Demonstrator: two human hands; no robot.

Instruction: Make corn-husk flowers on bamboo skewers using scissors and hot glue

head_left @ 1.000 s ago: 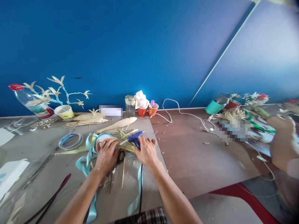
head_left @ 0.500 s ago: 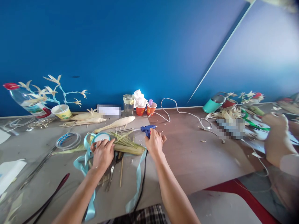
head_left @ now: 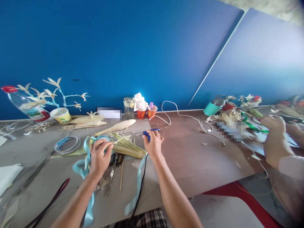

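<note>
My left hand [head_left: 101, 156] is closed in a pinch on a thin pale husk strip [head_left: 120, 139], just above the table. My right hand [head_left: 154, 144] lies over a blue glue gun [head_left: 147, 136] with its fingers closed round it; the nozzle points right, and the hand hides most of the body. Between the hands lies a green-yellow corn husk [head_left: 129, 150]. Light blue ribbon [head_left: 83, 167] curls around and below my left hand, partly covered by it. Scissors [head_left: 112, 172] and a thin stick [head_left: 122, 175] lie nearer to me.
Corn husks [head_left: 116, 127], a glass jar [head_left: 129, 109] and two red paper cups [head_left: 152, 112] stand along the blue wall. To the left is a yellow cup [head_left: 61, 115] with husk flowers. A white cable [head_left: 182, 114] runs right. At right, another person's hands [head_left: 273, 126] rest over the table.
My left hand has lifted off the husk and now pinches a thin strip. My right hand stays on the glue gun, its fingers now covering more of it. The view has shifted slightly.
</note>
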